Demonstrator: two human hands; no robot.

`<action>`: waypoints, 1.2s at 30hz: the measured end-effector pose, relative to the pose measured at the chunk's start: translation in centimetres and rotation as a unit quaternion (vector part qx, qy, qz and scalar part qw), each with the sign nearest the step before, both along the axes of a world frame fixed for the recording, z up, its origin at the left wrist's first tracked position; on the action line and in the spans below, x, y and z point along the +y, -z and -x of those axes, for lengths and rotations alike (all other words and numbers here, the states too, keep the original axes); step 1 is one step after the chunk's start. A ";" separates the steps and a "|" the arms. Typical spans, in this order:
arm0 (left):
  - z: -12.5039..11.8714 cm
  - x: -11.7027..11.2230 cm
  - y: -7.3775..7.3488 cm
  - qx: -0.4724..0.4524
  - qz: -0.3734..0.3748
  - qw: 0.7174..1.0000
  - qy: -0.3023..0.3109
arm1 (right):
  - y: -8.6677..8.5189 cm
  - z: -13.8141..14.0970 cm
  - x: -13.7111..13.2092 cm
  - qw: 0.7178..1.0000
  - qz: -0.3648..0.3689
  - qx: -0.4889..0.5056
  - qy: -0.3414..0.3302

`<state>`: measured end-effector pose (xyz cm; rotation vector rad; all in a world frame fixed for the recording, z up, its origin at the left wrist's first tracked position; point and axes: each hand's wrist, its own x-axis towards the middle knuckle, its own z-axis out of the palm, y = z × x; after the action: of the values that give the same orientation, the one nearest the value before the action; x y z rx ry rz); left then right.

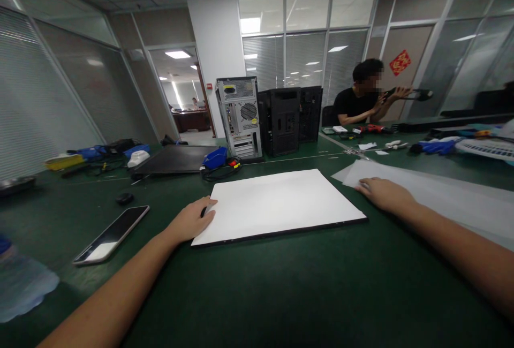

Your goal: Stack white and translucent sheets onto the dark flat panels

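Observation:
A white rectangular panel with a dark edge lies flat on the green table in front of me. My left hand rests at the panel's left edge, fingers curled against it and touching it. My right hand lies flat, fingers stretched, on a translucent white sheet to the right of the panel. Neither hand lifts anything.
A phone lies at the left, a plastic bottle at the far left edge. Three computer towers stand behind the panel, with a flat black panel and a blue bin. A seated person works at the back right.

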<state>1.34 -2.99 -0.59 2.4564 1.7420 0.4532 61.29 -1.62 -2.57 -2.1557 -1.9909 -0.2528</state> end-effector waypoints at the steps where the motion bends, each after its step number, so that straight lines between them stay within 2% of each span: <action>1: 0.0 0.0 0.0 0.000 -0.001 1.000 0.003 | -0.1 0.4 -0.1 1.000 -0.002 -0.002 0.003; 7: 0.1 -0.1 -0.1 0.001 -0.002 1.000 0.011 | -1.5 2.9 -1.2 0.998 -0.044 -0.002 0.041; 10: 0.2 -0.1 -0.1 0.003 0.001 1.000 0.008 | -2.6 4.4 -2.2 0.997 -0.077 0.005 0.025; 13: 0.3 -0.2 -0.1 -0.001 0.003 1.000 0.015 | -3.6 6.2 -3.5 0.995 -0.086 0.013 -0.054; 15: 0.3 -0.3 -0.2 -0.004 0.003 1.000 0.016 | -4.1 7.5 -4.3 0.986 -0.062 0.040 -0.151; 17: 0.3 -0.3 -0.2 -0.006 0.003 1.000 0.014 | -4.5 8.6 -4.8 0.959 -0.028 0.107 -0.259; 19: 0.3 -0.3 -0.3 -0.009 0.005 1.000 0.014 | -4.5 9.3 -4.9 0.936 -0.003 0.155 -0.316; 20: 0.3 -0.3 -0.3 -0.010 0.005 1.000 0.014 | -4.3 9.5 -4.8 0.938 0.002 0.157 -0.308; 23: 0.3 -0.2 -0.2 -0.006 0.008 1.000 0.013 | -3.4 9.2 -4.1 0.971 0.000 0.110 -0.211; 25: 0.3 -0.2 -0.2 0.000 0.008 1.000 0.016 | -2.6 8.7 -3.6 0.981 -0.001 0.102 -0.167; 28: 0.2 -0.2 -0.2 0.001 0.007 1.000 0.019 | -2.3 8.3 -3.4 0.980 0.004 0.109 -0.166; 33: 0.3 -0.2 -0.1 0.001 0.009 1.000 0.019 | -3.6 8.4 -3.7 0.968 0.000 0.133 -0.211; 36: 0.3 -0.1 -0.1 0.001 0.011 1.000 0.022 | -3.9 7.8 -3.5 0.976 -0.020 0.133 -0.173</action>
<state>1.05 -3.10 -0.52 2.4757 1.6804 0.4245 53.50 -5.10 1.29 -1.6756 -2.1290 0.0479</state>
